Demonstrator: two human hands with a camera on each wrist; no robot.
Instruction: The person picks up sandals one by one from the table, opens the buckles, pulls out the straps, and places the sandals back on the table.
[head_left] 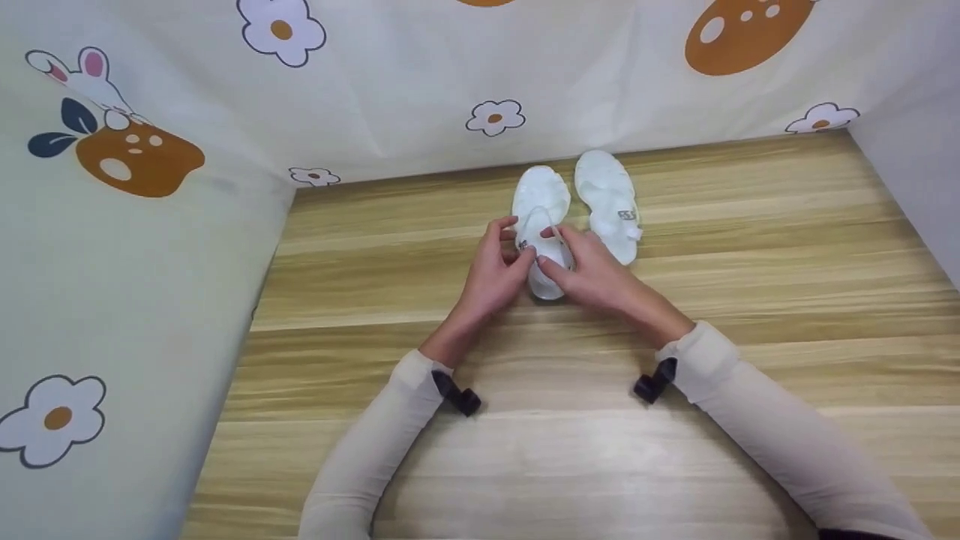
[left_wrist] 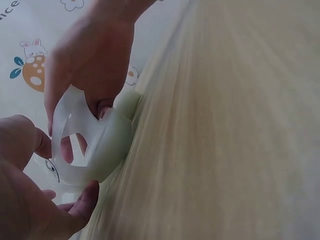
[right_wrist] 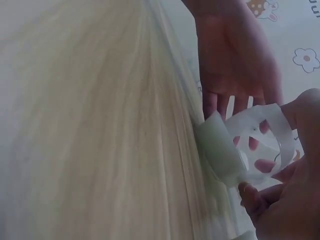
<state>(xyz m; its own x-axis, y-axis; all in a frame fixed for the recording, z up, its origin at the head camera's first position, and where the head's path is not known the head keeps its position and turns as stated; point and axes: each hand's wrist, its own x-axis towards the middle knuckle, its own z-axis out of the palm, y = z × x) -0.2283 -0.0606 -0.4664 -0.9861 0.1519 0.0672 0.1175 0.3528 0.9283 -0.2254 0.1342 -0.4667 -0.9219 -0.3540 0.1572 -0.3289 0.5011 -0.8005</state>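
Note:
Two white sandals lie near the back of the wood-grain surface, toes toward the patterned cloth. Both of my hands are at the heel half of the left sandal (head_left: 541, 189). On its left side my left hand (head_left: 495, 274) grips it near the buckle, thumb by the heel. From the right, my right hand (head_left: 596, 274) pinches the ankle strap (left_wrist: 66, 112), which stands up as a loop in the left wrist view. A pale heel cup (right_wrist: 220, 150) shows between the hands in the right wrist view. Some fingertips are hidden behind the strap.
The other sandal (head_left: 601, 176), with a silvery buckle, lies just right of the hands. Pale cloth (head_left: 405, 97) with flowers and oranges rises behind and at both sides of the wood-grain surface (head_left: 360, 315). Small black mounts (head_left: 651, 386) stick out at the wrists.

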